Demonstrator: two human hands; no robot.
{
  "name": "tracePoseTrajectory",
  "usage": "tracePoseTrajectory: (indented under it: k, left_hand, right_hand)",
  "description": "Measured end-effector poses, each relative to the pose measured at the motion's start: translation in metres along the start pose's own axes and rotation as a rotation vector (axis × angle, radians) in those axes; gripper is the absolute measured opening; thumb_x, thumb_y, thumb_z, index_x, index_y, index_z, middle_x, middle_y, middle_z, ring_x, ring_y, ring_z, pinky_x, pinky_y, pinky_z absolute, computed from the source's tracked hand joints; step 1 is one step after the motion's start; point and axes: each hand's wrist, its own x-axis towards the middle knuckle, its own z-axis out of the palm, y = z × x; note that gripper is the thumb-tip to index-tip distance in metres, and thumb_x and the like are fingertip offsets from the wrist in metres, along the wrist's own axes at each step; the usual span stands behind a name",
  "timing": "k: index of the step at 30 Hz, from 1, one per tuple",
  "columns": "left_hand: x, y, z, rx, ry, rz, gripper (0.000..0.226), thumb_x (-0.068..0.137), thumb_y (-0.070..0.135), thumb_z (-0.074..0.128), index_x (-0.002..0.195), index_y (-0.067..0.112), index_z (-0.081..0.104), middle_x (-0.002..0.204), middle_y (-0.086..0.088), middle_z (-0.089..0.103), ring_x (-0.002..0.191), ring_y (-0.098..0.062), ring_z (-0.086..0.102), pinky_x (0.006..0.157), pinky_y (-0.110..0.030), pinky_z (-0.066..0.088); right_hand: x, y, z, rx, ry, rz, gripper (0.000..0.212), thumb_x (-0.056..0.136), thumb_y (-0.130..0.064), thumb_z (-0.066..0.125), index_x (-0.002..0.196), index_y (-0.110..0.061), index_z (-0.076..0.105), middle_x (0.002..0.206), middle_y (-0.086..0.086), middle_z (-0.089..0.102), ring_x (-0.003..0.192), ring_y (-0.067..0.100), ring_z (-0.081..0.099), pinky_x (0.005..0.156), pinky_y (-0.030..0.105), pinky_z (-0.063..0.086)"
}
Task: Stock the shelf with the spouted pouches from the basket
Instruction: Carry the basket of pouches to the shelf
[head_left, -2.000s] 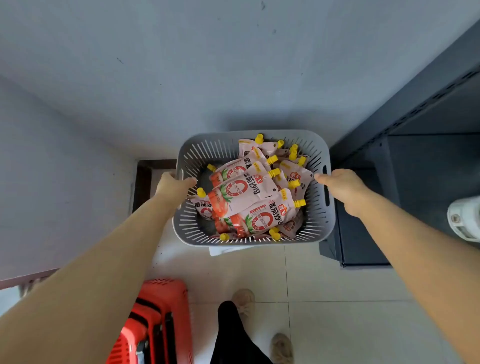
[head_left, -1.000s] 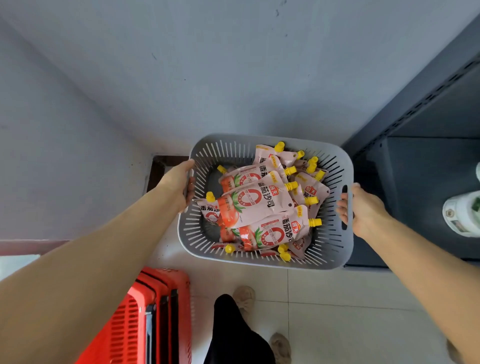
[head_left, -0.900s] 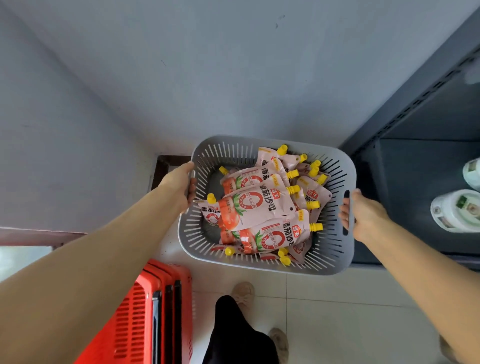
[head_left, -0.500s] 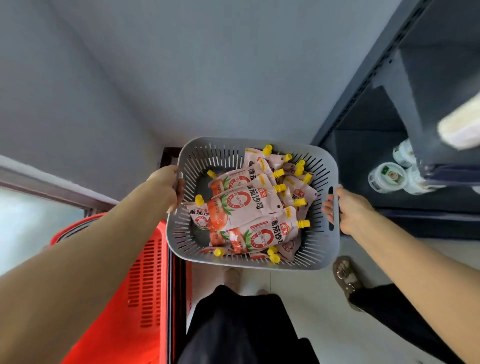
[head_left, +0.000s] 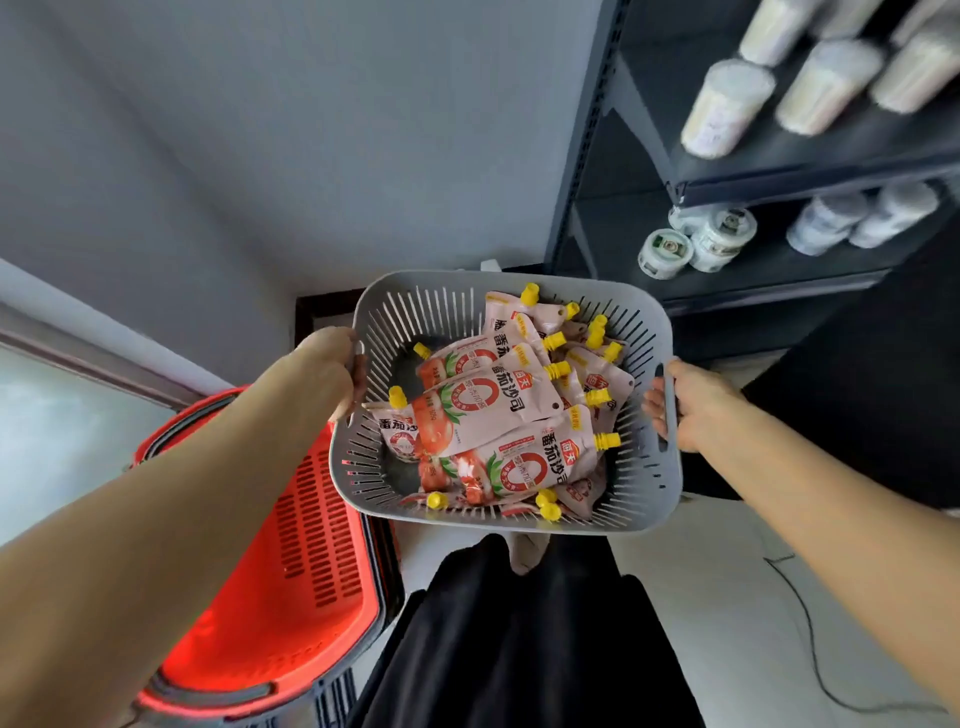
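A grey slotted plastic basket (head_left: 647, 499) is held up in front of me, above the floor. It is full of several spouted pouches (head_left: 488, 405), pink-white with red tomato print and yellow caps, lying in a heap. My left hand (head_left: 324, 371) grips the basket's left rim. My right hand (head_left: 688, 402) grips the handle slot on its right side. The dark metal shelf (head_left: 810, 171) rises at the upper right, beyond the basket.
White lidded cups (head_left: 727, 109) stand on an upper shelf board and white jars (head_left: 696, 247) on the board below. A red shopping basket (head_left: 270, 587) sits on the floor at lower left. A grey wall is ahead; my dark-trousered legs are below the basket.
I have stood up and turned right with the basket, so more of the shelf and its stocked boards show. The red shopping basket has come into fuller view at lower left.
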Motion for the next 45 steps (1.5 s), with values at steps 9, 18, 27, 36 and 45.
tracePoseTrajectory:
  k: [9, 18, 27, 36, 45]
  left_hand:
    - [-0.058, -0.075, 0.026, 0.274, -0.085, 0.084, 0.034, 0.094, 0.032, 0.043, 0.064, 0.015, 0.045, 0.056, 0.004, 0.047, 0.045, -0.008, 0.041, 0.049, -0.018, 0.033]
    - [-0.136, -0.180, 0.133, 0.681, -0.270, 0.138, 0.034, 0.092, 0.032, 0.045, 0.062, 0.017, 0.039, 0.061, 0.004, 0.039, 0.050, -0.012, 0.032, 0.053, -0.020, 0.028]
    - [-0.254, -0.316, 0.276, 0.885, -0.472, 0.278, 0.036, 0.092, 0.021, 0.045, 0.057, 0.017, 0.039, 0.059, -0.001, 0.035, 0.049, -0.014, 0.029, 0.051, -0.021, 0.022]
    - [-0.345, -0.411, 0.411, 1.109, -0.599, 0.299, 0.031, 0.090, 0.023, 0.042, 0.059, 0.017, 0.043, 0.061, 0.002, 0.040, 0.051, -0.013, 0.033, 0.053, -0.024, 0.029]
    - [-0.417, -0.465, 0.567, 1.266, -0.653, 0.401, 0.035, 0.091, 0.017, 0.039, 0.056, 0.013, 0.038, 0.056, -0.001, 0.039, 0.047, -0.013, 0.030, 0.048, -0.023, 0.028]
  right_hand:
    - [-0.064, 0.115, -0.108, 0.200, 0.134, 0.086, 0.038, 0.095, -0.036, 0.043, 0.067, -0.012, 0.051, 0.065, 0.003, 0.052, 0.056, 0.016, 0.047, 0.056, 0.025, 0.036]
    - [-0.108, 0.236, -0.260, 0.525, 0.287, 0.164, 0.038, 0.098, -0.032, 0.040, 0.069, -0.008, 0.047, 0.064, 0.006, 0.045, 0.053, 0.017, 0.041, 0.052, 0.026, 0.029]
    - [-0.129, 0.327, -0.440, 0.784, 0.439, 0.230, 0.038, 0.099, -0.033, 0.038, 0.067, -0.013, 0.044, 0.063, 0.004, 0.041, 0.053, 0.014, 0.035, 0.053, 0.022, 0.026]
    - [-0.127, 0.360, -0.587, 0.984, 0.579, 0.260, 0.041, 0.097, -0.033, 0.036, 0.058, -0.019, 0.032, 0.055, -0.003, 0.033, 0.047, 0.010, 0.026, 0.047, 0.020, 0.015]
    - [-0.089, 0.358, -0.674, 1.135, 0.729, 0.348, 0.037, 0.096, -0.032, 0.036, 0.063, -0.016, 0.040, 0.061, 0.001, 0.041, 0.048, 0.014, 0.034, 0.048, 0.023, 0.021]
